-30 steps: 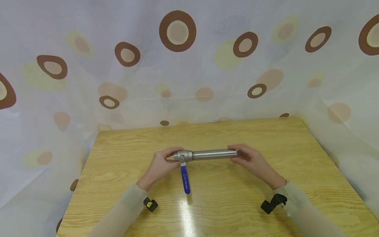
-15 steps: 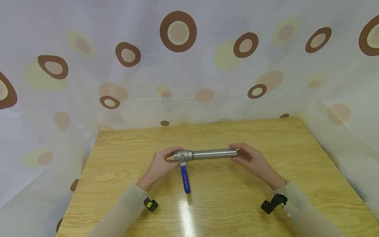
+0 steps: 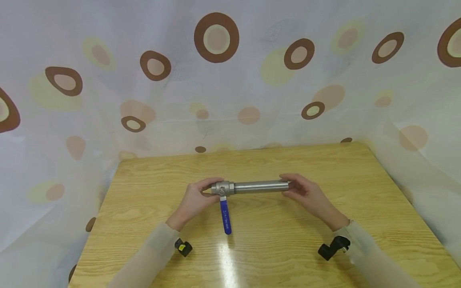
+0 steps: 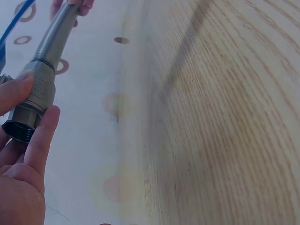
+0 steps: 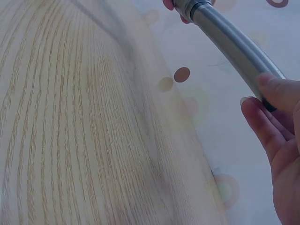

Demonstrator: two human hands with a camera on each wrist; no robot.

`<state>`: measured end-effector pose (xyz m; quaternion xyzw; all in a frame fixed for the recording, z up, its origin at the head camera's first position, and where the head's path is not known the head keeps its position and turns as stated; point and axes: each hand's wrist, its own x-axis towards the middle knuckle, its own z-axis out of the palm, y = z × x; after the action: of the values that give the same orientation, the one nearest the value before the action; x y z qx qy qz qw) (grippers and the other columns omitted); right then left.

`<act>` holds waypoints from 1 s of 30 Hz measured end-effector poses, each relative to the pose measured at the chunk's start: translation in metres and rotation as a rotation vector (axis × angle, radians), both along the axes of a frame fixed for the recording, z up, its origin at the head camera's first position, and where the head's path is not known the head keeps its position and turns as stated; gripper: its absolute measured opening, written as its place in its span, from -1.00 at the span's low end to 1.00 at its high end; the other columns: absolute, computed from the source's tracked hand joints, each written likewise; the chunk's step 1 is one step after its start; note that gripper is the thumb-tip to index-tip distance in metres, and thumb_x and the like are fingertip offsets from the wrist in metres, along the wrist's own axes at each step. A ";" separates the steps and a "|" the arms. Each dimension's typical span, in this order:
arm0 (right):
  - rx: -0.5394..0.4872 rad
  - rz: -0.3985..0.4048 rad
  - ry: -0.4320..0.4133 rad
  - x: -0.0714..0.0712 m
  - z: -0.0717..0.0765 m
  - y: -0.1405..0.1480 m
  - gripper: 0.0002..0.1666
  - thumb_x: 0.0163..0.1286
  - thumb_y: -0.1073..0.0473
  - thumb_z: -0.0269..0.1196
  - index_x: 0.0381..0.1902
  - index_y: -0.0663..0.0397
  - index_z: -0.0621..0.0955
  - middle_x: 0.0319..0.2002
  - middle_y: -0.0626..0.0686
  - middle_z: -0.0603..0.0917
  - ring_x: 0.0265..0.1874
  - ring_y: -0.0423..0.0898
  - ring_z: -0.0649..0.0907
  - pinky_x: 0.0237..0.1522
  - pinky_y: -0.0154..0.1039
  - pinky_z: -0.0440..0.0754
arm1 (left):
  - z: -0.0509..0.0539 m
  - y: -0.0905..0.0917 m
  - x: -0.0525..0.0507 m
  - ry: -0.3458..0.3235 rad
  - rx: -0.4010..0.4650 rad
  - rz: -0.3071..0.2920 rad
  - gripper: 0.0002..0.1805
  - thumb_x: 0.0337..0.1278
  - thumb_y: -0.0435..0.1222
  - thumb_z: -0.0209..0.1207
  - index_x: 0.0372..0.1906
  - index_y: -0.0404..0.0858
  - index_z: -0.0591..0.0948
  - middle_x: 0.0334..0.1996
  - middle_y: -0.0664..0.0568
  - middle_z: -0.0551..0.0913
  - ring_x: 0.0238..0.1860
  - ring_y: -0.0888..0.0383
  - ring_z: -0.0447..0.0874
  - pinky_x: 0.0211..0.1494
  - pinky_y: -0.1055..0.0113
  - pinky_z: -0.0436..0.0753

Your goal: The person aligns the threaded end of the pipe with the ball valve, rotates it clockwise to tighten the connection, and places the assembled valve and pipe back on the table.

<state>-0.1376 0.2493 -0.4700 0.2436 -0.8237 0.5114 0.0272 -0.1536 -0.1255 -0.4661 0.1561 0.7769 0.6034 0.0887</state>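
A metal ball valve (image 3: 223, 188) with a blue lever handle (image 3: 225, 216) is joined to a straight steel pipe (image 3: 261, 187), held level above the table. The left hand (image 3: 194, 201) grips the valve body between thumb and fingers; the lever points toward the person. At the pipe's far right end, the right hand (image 3: 311, 196) pinches it between thumb and fingers. In the left wrist view, the valve (image 4: 40, 86) shows its threaded open end beside the left hand (image 4: 28, 183). The right wrist view shows the pipe (image 5: 234, 44) ending between the fingers of the right hand (image 5: 281, 122).
A wood-grain table (image 3: 266, 248) lies below. White cloth with brown, peach and yellow spots (image 3: 252, 92) hangs behind it and along both sides. Small black devices (image 3: 184, 249) are strapped at both wrists.
Both hands keep their grips and the assembly stays almost in place. The right hand's upper fingers have shifted very slightly to the right.
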 end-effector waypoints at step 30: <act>-0.039 0.042 -0.028 0.000 0.000 0.001 -0.45 0.41 0.45 0.31 0.34 0.33 0.51 0.06 0.23 0.62 -0.09 -0.25 0.72 -0.06 -0.30 0.82 | 0.003 0.003 0.000 0.001 -0.019 0.009 -0.45 0.12 -0.47 0.40 0.28 -0.22 0.67 0.27 -0.21 0.63 0.21 -0.23 0.65 0.04 0.32 0.81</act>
<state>-0.1377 0.2501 -0.4700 0.2532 -0.8085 0.5312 0.0097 -0.1536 -0.1229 -0.4632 0.1523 0.7835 0.5961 0.0870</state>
